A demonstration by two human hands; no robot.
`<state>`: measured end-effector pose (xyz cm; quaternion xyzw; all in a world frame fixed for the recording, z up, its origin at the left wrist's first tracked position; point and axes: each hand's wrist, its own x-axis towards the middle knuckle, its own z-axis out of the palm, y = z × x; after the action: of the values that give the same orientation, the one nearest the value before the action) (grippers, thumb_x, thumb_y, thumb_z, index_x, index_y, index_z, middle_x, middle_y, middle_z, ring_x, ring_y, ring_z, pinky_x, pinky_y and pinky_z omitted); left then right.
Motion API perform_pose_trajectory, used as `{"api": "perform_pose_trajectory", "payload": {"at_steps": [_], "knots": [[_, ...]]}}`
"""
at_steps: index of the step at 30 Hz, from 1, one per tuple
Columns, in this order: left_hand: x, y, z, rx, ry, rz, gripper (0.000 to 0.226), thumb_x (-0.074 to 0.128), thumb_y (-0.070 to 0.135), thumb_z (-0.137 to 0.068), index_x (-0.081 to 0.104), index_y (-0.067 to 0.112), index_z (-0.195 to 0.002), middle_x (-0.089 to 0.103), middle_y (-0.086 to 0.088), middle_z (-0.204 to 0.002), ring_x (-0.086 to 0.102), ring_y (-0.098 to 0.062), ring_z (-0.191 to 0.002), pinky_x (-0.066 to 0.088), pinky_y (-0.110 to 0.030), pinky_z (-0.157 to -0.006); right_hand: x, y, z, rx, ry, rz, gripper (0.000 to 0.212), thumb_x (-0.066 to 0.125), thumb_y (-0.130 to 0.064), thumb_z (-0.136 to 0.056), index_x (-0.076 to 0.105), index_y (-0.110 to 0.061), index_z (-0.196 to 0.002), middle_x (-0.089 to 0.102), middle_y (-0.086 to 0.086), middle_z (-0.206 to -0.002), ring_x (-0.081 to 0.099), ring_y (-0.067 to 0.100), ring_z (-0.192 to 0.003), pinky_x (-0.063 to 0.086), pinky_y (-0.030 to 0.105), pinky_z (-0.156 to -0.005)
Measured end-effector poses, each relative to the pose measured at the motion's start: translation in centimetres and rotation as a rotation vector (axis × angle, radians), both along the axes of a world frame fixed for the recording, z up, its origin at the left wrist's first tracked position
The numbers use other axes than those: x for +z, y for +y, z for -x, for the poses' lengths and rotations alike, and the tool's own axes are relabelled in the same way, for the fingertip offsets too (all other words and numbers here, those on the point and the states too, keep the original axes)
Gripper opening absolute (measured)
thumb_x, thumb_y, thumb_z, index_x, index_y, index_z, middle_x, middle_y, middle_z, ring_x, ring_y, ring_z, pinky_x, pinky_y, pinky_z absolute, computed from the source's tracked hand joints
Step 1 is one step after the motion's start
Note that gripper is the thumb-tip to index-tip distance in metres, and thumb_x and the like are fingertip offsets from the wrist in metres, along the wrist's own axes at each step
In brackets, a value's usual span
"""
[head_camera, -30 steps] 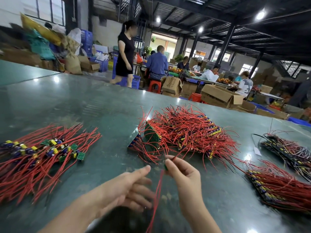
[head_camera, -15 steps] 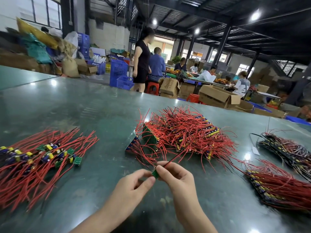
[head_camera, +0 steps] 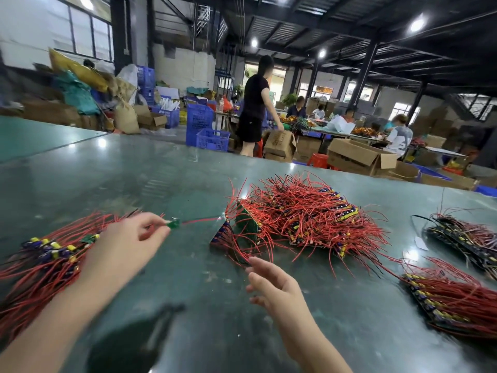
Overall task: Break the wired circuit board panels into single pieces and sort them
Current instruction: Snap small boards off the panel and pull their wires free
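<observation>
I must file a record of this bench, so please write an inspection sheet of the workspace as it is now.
Surface: glossy green table, scuffed, reflecting lamps.
Job's things: central pile of wired panels; sorted single boards at left; stacked panels at right; darker-wired panels far right.
Clutter: white scrap beside the far-right panels.
Hands: left hand pinches one small green board; right hand open, holds nothing.
Cables: the board's red wire trails toward the central pile.
Surroundings: cardboard boxes, blue crates, people at other tables.
</observation>
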<state>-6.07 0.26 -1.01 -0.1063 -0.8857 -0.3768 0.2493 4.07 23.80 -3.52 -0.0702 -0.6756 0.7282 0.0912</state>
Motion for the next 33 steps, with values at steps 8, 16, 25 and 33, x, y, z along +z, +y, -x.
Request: {"api": "perform_pose_trajectory", "payload": {"at_steps": [8, 16, 25, 33], "knots": [[-7.0, -11.2, 7.4, 0.404, -0.396, 0.699, 0.074, 0.061, 0.061, -0.070, 0.051, 0.031, -0.136, 0.058, -0.014, -0.116, 0.051, -0.036, -0.110, 0.044, -0.046, -0.094, 0.3, 0.5, -0.1, -0.050, -0.012, 0.044, 0.022, 0.054, 0.001, -0.091, 0.068, -0.012, -0.101, 0.071, -0.002, -0.086, 0.059, 0.010, -0.064, 0.048, 0.022, -0.062], [-1.1, -0.6, -1.4, 0.085, -0.072, 0.390, 0.056, 0.084, 0.017, -0.068, 0.064, 0.007, -0.119, 0.058, -0.019, -0.126, 0.045, -0.042, -0.120, 0.032, -0.050, -0.105, -0.3, 0.3, 0.0, -0.060, -0.015, -0.189, 0.022, 0.059, -0.001, -0.087, 0.071, -0.019, -0.091, 0.063, -0.007, -0.069, 0.054, 0.001, -0.059, 0.045, 0.016, -0.059], [-3.2, 13.3, -7.9, -0.612, -0.863, -0.783, 0.020, 0.051, -0.011, -0.087, 0.062, 0.001, -0.098, 0.065, -0.014, -0.098, 0.066, -0.019, -0.075, 0.058, -0.028, -0.071, -1.0, 2.1, 0.3, -0.294, 0.045, -0.312, 0.032, 0.050, 0.010, -0.082, 0.063, -0.019, -0.077, 0.056, -0.011, -0.063, 0.049, -0.005, -0.053, 0.040, 0.010, -0.053], [-4.7, 12.0, -4.5, -0.567, -1.033, -1.565, 0.017, 0.044, -0.003, -0.082, 0.060, -0.003, -0.089, 0.066, -0.017, -0.072, 0.069, -0.026, -0.062, 0.059, -0.031, -0.056, -2.1, 3.0, 1.6, -0.404, -0.010, -0.497, 0.023, 0.056, -0.007, -0.088, 0.061, -0.028, -0.095, 0.062, -0.006, -0.099, 0.057, 0.005, -0.091, 0.047, 0.022, -0.085]]}}
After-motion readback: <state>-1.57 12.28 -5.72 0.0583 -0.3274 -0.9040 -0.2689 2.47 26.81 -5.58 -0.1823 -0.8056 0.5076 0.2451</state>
